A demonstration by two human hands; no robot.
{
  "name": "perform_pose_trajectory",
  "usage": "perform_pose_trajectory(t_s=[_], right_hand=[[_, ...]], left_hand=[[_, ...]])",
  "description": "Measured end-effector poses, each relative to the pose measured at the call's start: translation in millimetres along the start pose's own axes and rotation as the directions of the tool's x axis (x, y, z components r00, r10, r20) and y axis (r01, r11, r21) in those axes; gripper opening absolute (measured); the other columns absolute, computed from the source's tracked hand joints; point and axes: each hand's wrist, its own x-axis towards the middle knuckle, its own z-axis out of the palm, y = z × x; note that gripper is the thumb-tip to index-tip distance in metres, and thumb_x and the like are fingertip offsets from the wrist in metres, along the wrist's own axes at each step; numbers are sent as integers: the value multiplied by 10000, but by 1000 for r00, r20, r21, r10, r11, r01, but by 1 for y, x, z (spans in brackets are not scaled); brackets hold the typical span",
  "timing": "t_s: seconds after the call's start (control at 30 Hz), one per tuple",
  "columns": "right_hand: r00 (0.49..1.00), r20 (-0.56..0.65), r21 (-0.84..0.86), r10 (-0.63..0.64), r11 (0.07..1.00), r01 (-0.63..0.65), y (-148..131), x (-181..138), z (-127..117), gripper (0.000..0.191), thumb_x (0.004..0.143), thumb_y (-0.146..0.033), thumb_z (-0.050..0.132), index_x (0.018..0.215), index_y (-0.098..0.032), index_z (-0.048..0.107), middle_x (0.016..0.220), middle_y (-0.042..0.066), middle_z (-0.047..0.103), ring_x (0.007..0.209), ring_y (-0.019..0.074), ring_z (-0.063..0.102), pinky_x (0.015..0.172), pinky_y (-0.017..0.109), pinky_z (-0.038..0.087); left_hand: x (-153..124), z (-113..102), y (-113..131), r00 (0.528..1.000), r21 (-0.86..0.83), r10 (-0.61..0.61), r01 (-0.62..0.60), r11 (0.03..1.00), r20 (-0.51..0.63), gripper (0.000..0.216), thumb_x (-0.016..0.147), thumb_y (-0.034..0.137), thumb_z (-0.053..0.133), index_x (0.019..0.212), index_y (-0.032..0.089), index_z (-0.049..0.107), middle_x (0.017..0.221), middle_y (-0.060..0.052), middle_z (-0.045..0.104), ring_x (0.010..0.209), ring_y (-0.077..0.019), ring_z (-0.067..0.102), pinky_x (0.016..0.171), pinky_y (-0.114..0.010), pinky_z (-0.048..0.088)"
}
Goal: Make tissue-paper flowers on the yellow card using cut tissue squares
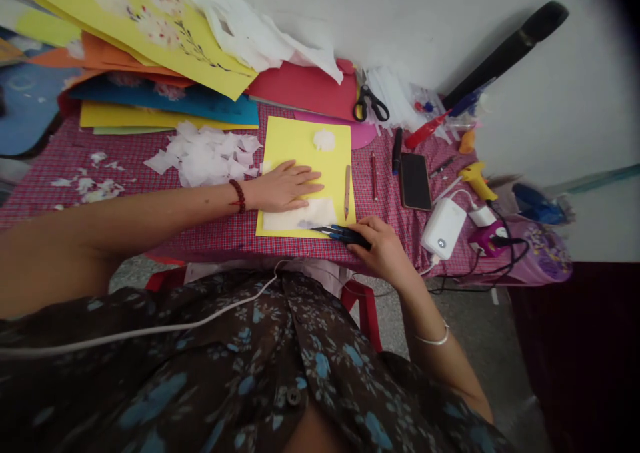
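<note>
Right hand closed around a dark blue-black tool. The tool's long axis is nearly level, tip pointing left, at the near edge of the white tissue piece on the yellow sheet. Left hand lies flat with fingers extended, pressing the sheet just beyond the tissue.

Two scissors (one held), two pencils, one phone.
</note>
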Motion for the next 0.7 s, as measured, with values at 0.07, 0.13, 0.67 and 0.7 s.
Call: perform_pose_trajectory(t_s=[0.07, 0.13, 0.67, 0.7], right_hand=[[1000, 3, 1, -5, 1000, 5, -1, 4, 0, 327, 868, -140, 668, 1195, -157, 679, 1063, 131, 636, 980, 281, 623, 865, 434, 534], [1000, 15, -5, -9, 1000, 9, -3, 10, 0, 315, 875, -149, 665, 1189, -162, 680, 1061, 128, 633, 980, 282, 619, 866, 438, 532], [988, 133, -58, -80, 994, 88, -24, 41, 4, 372, 876, -180, 678, 1246, -213, 656, 1123, 122, 621, 1039, 305, 604, 905, 459, 501], [987, 137, -56, -80, 994, 89, -25, 40, 5, 367, 878, -180, 675, 1244, -215, 656, 1117, 121, 621, 1029, 303, 605, 897, 457, 503]], left_hand=[[0, 1, 1, 1000, 2, -1, 1, 1000, -1, 572, 1008, 491, 339, 1531, 264, 394, 1659, -90, 317, 1518, -301, 282, 1222, -509, 143], [-1, 1, 1, 1000, -1, 0, 0, 1000, -2, 573, 1005, 491, 346, 1530, 265, 396, 1657, -89, 322, 1515, -301, 285, 1221, -509, 144], [0, 2, 0, 1000, -40, 2, -3, 999, -30, 564, 991, 496, 383, 1519, 297, 403, 1652, -80, 336, 1506, -296, 295, 1213, -503, 148], [0, 2, 0, 1000, -43, 3, -5, 999, -30, 566, 991, 496, 383, 1519, 295, 403, 1652, -83, 335, 1506, -299, 296, 1212, -506, 149]])
